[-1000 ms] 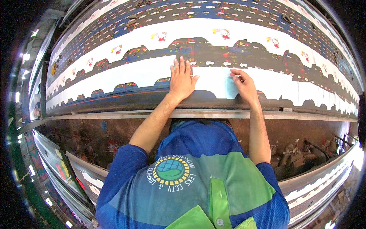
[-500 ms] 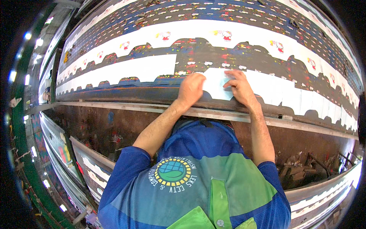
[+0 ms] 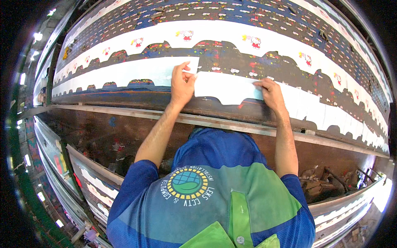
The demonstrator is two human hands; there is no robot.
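In front of me a white cut-out piece, seemingly cloth [image 3: 226, 88], has a notched lower edge. It lies on the dark, paint-spotted table [image 3: 225, 62]. My left hand [image 3: 182, 87] is at its upper left corner, thumb and fingers closed around that edge, close to the end of a long white strip [image 3: 161, 66]. At the other end my right hand [image 3: 272, 96] pinches the upper right corner, beside more white pieces [image 3: 304, 103] laid in a row to the right.
Behind runs a row of white pieces printed with a cartoon cat figure [image 3: 252, 41]. A pale rail [image 3: 215, 121] edges the table on my side. Another table with white pieces [image 3: 347, 223] stands at the lower right. Scraps [image 3: 324, 182] lie below, to the right.
The white piece has moved left and lies flatter, its left end now near the long strip's end. My left hand has shifted left; my right hand has closed on the right corner.
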